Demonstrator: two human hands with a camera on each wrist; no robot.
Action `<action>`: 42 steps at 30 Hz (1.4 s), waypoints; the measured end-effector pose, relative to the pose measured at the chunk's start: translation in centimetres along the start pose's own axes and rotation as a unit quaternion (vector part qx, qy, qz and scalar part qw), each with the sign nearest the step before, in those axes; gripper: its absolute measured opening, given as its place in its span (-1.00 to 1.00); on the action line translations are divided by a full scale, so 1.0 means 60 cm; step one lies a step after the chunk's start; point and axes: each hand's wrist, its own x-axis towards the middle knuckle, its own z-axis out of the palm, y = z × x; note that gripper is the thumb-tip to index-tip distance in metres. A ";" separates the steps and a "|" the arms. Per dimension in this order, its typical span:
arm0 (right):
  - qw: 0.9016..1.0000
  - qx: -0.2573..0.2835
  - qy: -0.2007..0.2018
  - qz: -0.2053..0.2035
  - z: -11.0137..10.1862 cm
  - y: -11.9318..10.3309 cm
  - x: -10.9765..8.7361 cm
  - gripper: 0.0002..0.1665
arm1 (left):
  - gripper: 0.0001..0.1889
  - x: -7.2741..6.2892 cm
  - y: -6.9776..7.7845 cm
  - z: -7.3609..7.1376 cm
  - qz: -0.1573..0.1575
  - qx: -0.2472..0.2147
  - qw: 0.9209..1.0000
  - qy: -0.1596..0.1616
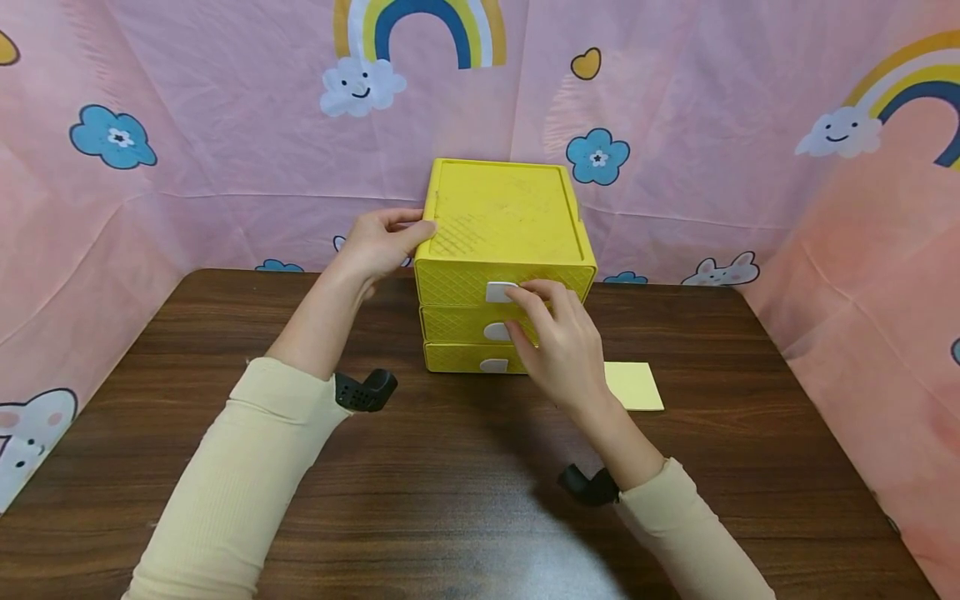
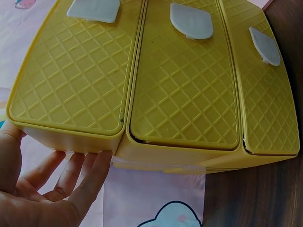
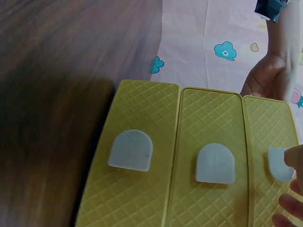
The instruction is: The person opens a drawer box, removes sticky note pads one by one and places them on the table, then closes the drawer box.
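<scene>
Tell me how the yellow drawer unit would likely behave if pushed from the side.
The yellow drawer unit would probably feel stiff, given its crisp-edged, plastic-looking panels. Sitting flat on the smooth-looking table, it may slide before it tips. Its stacked tiers might also shift slightly, as seams show between them.

Pale glare marks the tabletop (image 1: 502,542); wrist views dimmer.

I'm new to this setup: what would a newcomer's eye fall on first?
Most likely the bright yellow, lattice-fronted, three-drawer box, standing toward the far side of the dark brown wood-grain table. Next, the left hand at the box's left side and the right hand at its uppermost white tab. Behind, the rainbow-printed pink cloth backdrop also stands out.
</scene>
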 end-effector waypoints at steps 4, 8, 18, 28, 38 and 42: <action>1.000 0.006 0.000 0.023 0.003 0.002 -0.012 -0.55 | -0.48 0.000 0.000 0.001 0.002 -0.007 1.000 0.000; 0.999 0.012 0.006 0.042 0.007 0.002 -0.021 -0.55 | -0.48 0.000 -0.001 0.001 0.002 -0.006 1.000 0.000; 0.997 0.018 -0.007 0.077 0.024 0.000 -0.043 -0.54 | -0.48 0.001 0.000 0.001 -0.004 -0.021 1.000 -0.003; 0.996 0.014 -0.012 0.091 0.039 0.000 -0.055 -0.57 | -0.48 0.000 0.000 0.001 -0.004 -0.016 1.000 -0.003; 0.994 0.001 -0.013 0.106 0.053 0.000 -0.059 -0.62 | -0.47 0.000 0.000 0.001 -0.007 -0.019 1.000 -0.006; 0.994 -0.011 -0.021 0.106 0.058 -0.002 -0.059 -0.65 | -0.49 0.000 0.000 0.002 -0.005 -0.027 1.000 -0.005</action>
